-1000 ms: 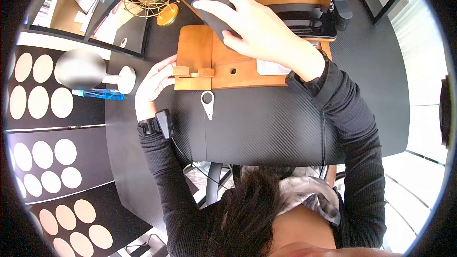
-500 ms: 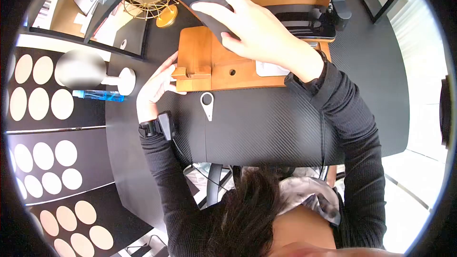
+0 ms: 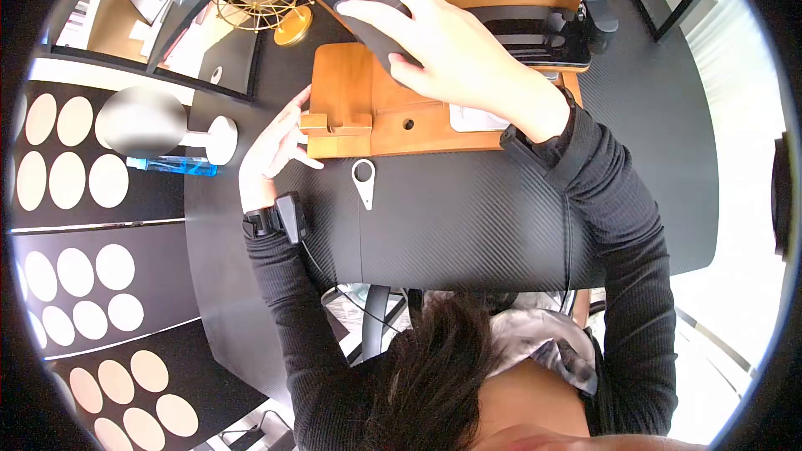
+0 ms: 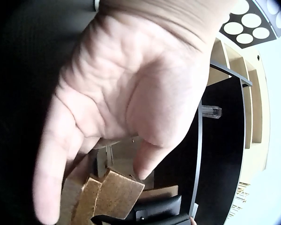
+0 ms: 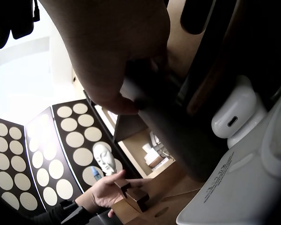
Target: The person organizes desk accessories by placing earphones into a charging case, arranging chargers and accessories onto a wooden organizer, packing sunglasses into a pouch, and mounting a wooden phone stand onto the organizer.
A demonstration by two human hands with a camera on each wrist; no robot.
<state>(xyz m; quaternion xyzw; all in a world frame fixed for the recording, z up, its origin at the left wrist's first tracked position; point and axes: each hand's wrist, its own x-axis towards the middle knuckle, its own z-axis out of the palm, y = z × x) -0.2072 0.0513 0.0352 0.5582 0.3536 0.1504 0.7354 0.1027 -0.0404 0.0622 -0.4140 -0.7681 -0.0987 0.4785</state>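
Dark case (image 3: 376, 21) under curled right hand (image 3: 455, 50) fingers, gripped; left hand (image 3: 271, 150), fingers relaxed, against wooden stand (image 3: 342, 108) edge.

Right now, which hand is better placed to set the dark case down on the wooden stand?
Probably the right hand: it already grips the dark case above the wooden stand. The left hand only touches the stand's left corner, fingers open.
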